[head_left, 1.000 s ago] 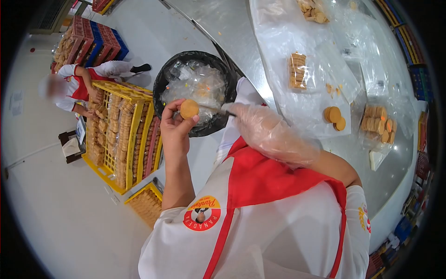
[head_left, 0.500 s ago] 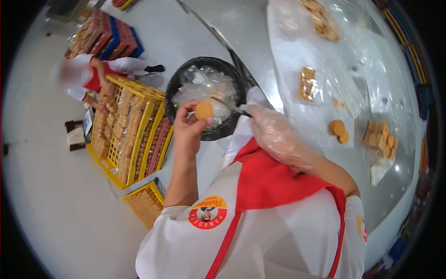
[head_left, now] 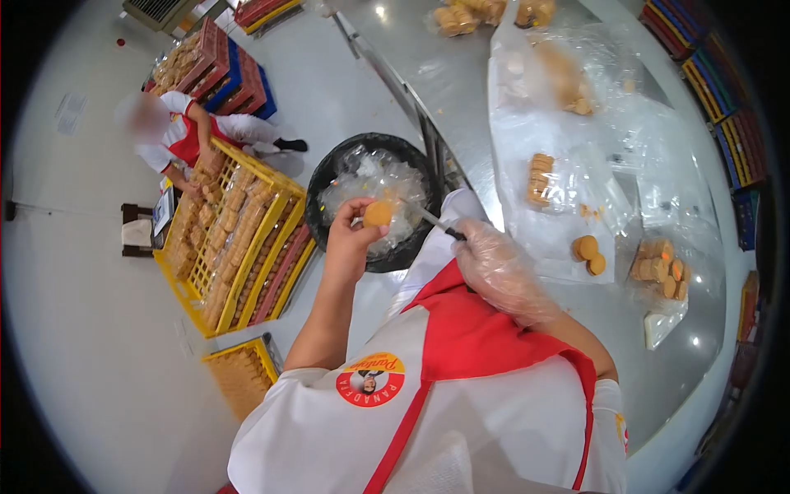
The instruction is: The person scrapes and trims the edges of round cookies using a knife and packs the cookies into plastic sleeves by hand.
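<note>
1. And it all centres on one biscuit (head_left: 378, 213), round and golden, held up out front of the body, against the view of the black-lined bin (head_left: 315, 206) and its plastic scraps (head_left: 366, 169)
2. The left hand (head_left: 350, 239), bare, has it: thumb and forefinger pinched on the edge, gap just a biscuit wide, the round face turned up to the wearer
3. Across from it, the right hand (head_left: 498, 267), in a clear glove (head_left: 522, 292), is folded tight around the dark handle (head_left: 455, 235) of a knife (head_left: 438, 222)
4. Now look at the line! The knife's long axis slants away from the right hand, outward and to the left, its blade (head_left: 428, 216) pointing to the biscuit's side of the bin
5. The biscuit lies left of the blade, and near; the tip fades into the shine of the plastic, so I can't tell exactly where it ends, or if it touches
6. The biscuit, being round, shows no long axis; the left hand is the nearer one, being right on it, while the right hand sits apart with the blade between
7. Off to the right, on the metal table (head_left: 469, 90), loose biscuits (head_left: 588, 251) lie near crumbs (head_left: 589, 212) and a row of biscuits (head_left: 540, 179), nearer the right hand than the left
8. And over on the far left, a co-worker (head_left: 197, 136) reaches into a yellow crate (head_left: 282, 191) packed with biscuits
</note>
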Motion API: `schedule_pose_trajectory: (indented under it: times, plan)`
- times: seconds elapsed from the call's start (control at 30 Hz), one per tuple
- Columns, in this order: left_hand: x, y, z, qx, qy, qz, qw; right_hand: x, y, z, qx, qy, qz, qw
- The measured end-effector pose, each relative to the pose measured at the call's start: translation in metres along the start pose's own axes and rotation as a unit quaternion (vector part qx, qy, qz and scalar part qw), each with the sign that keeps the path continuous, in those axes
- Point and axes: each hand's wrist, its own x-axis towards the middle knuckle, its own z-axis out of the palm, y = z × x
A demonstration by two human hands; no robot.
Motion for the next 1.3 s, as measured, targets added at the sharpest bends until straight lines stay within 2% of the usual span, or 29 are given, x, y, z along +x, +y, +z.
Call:
schedule_pose_trajectory:
  times: [0.1,0.2,0.3,0.4,0.47,0.53,0.6,0.63,0.73,0.77,0.8,0.83,0.93,0.97,1.0,1.07,1.13,1.2,1.3]
  plan:
    - [-0.014,0.0,0.001,-0.014,-0.005,-0.034,0.999,-0.011,-0.006,0.006,0.051,-0.002,0.023,0.998]
    - [-0.024,-0.002,-0.003,-0.008,-0.052,-0.067,0.996,-0.007,0.015,0.025,0.049,0.021,-0.02,0.998]
    - [-0.04,0.003,0.009,-0.002,-0.11,-0.114,0.987,-0.003,0.003,0.026,0.206,-0.026,0.111,0.972]
    - [-0.047,0.002,0.022,-0.007,-0.176,-0.126,0.976,-0.008,-0.02,0.014,0.281,-0.131,0.195,0.93]
    - [-0.042,0.0,0.027,-0.02,-0.223,-0.138,0.965,-0.015,-0.049,0.0,0.258,-0.166,0.236,0.922]
    - [-0.036,0.001,0.031,-0.014,-0.253,-0.139,0.957,-0.007,-0.027,0.014,0.286,-0.17,0.251,0.909]
    - [-0.03,0.001,0.028,-0.009,-0.279,-0.144,0.949,0.001,-0.007,0.034,0.332,-0.148,0.203,0.909]
    - [-0.025,0.001,0.026,-0.009,-0.29,-0.143,0.946,0.003,-0.007,0.037,0.347,-0.142,0.179,0.91]
    - [-0.02,0.001,0.012,-0.002,-0.3,-0.1,0.949,0.013,-0.031,0.048,0.36,-0.124,0.237,0.894]
    - [-0.024,0.001,0.004,0.011,-0.284,-0.075,0.956,0.017,-0.039,0.058,0.394,-0.119,0.204,0.888]
    - [-0.029,0.001,-0.014,0.026,-0.259,-0.054,0.964,0.027,-0.036,0.073,0.395,-0.118,0.215,0.885]
    - [-0.031,-0.002,-0.041,0.036,-0.241,-0.115,0.963,0.041,-0.023,0.094,0.397,-0.118,0.228,0.881]
    - [-0.035,-0.021,-0.151,0.144,-0.209,-0.139,0.957,0.074,0.01,0.158,0.469,-0.097,0.279,0.833]
    - [-0.04,-0.04,-0.198,0.124,-0.226,-0.161,0.953,0.083,0.016,0.179,0.43,-0.071,0.288,0.853]
    - [-0.05,-0.066,-0.244,0.122,-0.212,-0.227,0.943,0.087,0.023,0.198,0.389,-0.038,0.297,0.871]
    - [-0.081,-0.117,-0.328,0.116,-0.192,-0.348,0.91,0.08,0.05,0.214,0.328,-0.021,0.382,0.863]
    - [-0.122,-0.145,-0.398,0.129,-0.154,-0.435,0.878,0.064,0.094,0.234,0.267,0.003,0.426,0.865]
    - [-0.16,-0.152,-0.451,0.125,-0.112,-0.495,0.852,0.053,0.122,0.251,0.199,0.011,0.462,0.864]
    - [-0.206,-0.146,-0.498,0.092,-0.045,-0.526,0.844,0.046,0.148,0.267,0.094,-0.016,0.491,0.866]
